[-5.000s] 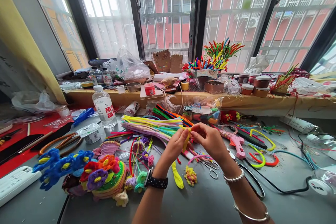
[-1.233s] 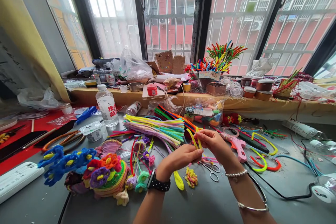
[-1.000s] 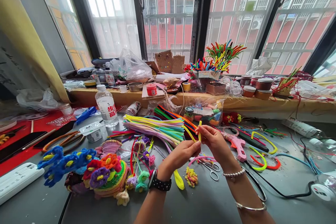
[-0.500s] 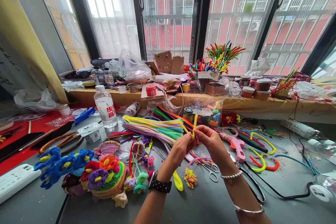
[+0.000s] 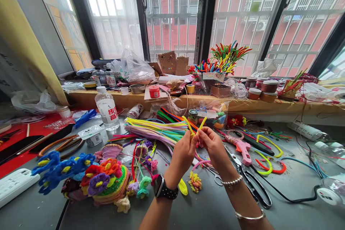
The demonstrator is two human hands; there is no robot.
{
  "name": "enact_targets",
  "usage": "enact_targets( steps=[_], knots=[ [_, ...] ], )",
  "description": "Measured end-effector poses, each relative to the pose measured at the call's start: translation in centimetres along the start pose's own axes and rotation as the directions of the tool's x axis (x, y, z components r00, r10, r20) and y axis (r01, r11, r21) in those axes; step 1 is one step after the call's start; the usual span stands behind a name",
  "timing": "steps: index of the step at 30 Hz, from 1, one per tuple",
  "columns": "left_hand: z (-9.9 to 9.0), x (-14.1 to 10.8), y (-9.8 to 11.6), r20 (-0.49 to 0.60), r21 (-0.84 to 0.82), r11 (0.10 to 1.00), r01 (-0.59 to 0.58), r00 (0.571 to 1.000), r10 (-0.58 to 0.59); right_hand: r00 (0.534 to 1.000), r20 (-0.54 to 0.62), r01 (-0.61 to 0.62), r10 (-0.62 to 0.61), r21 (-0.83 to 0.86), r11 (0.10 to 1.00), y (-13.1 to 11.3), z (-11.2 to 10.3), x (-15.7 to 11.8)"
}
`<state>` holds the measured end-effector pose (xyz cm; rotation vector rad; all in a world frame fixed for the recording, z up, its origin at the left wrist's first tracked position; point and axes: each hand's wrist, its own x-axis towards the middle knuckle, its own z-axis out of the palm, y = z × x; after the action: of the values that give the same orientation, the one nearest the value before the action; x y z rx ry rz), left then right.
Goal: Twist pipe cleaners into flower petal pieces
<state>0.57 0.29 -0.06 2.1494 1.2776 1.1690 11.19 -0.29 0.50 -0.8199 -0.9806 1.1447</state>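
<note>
Left hand [image 5: 183, 152] and right hand [image 5: 215, 148] are pinched on a yellow pipe cleaner [image 5: 203, 122] near mid-frame, its ends now splayed into a V, so it is apparently being bent.

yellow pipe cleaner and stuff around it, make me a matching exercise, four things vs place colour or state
1. yellow pipe cleaner
2. hot glue gun
3. power strip
4. blue flowers

A. white, at far left
B. with yellow centres
C. pinched by left hand and right hand
D. pink, corded

Pairs: 1-C, 2-D, 3-A, 4-B
</note>
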Motion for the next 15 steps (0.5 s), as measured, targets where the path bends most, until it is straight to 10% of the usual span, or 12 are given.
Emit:
enact_targets(
  steps=[15],
  knots=[
    [0.3, -0.03, -0.27, -0.025, 0.377, 0.919, -0.112, 0.991, 0.131, 0.971, -0.131, 0.162, -0.198, -0.243, 0.956, 0.42, 0.66, -0.31]
  ],
)
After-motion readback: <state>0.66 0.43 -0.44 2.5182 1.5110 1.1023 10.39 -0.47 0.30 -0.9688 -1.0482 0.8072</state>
